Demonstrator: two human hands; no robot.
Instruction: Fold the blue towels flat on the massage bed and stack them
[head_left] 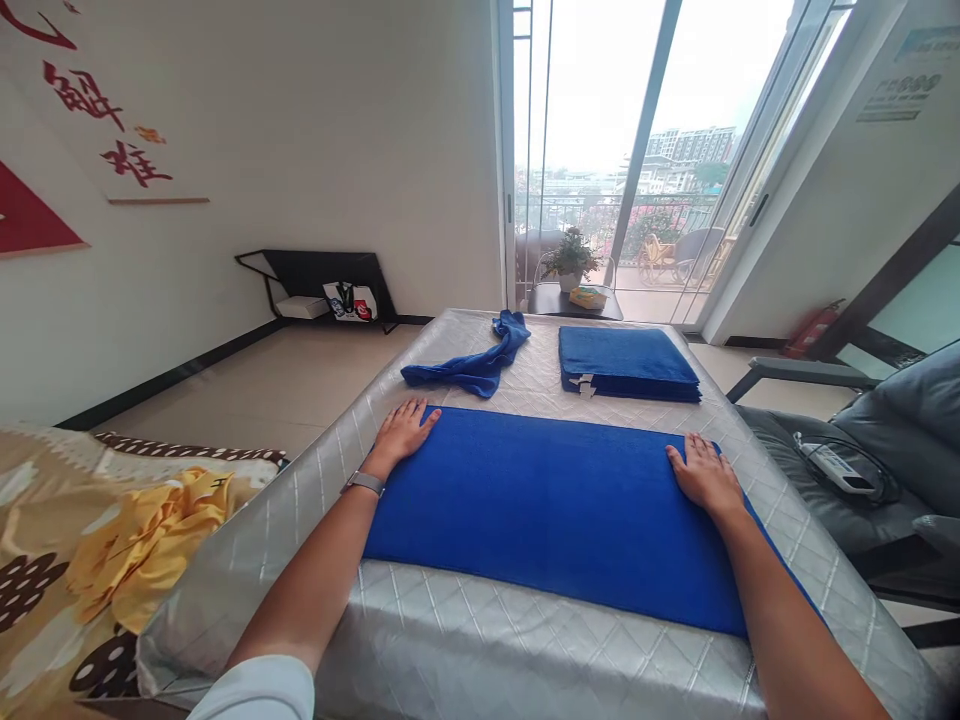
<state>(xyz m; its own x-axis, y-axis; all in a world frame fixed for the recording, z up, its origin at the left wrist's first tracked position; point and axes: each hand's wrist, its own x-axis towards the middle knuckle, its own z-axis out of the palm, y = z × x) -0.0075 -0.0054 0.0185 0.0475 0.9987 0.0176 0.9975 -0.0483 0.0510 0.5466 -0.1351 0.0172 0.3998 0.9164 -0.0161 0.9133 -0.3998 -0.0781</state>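
Note:
A blue towel [555,510] lies spread flat and lengthwise across the quilted silver mattress [480,640]. My left hand [403,432] rests palm down on its far left corner, fingers stretched out. On the far right corner lies my right hand [705,472], flat with the fingers apart. Beyond the spread towel, a stack of folded blue towels [626,358] sits to the right, with white tags showing at its near edge. A crumpled blue towel [480,365] lies to the left of that stack.
Left of the mattress, a yellow cloth [154,540] lies on patterned bedding [30,500]. A dark armchair [892,440] on the right holds a white device [836,466] with a cable. Behind the mattress, a small table [540,300] carries a potted plant [571,258] before the glass doors.

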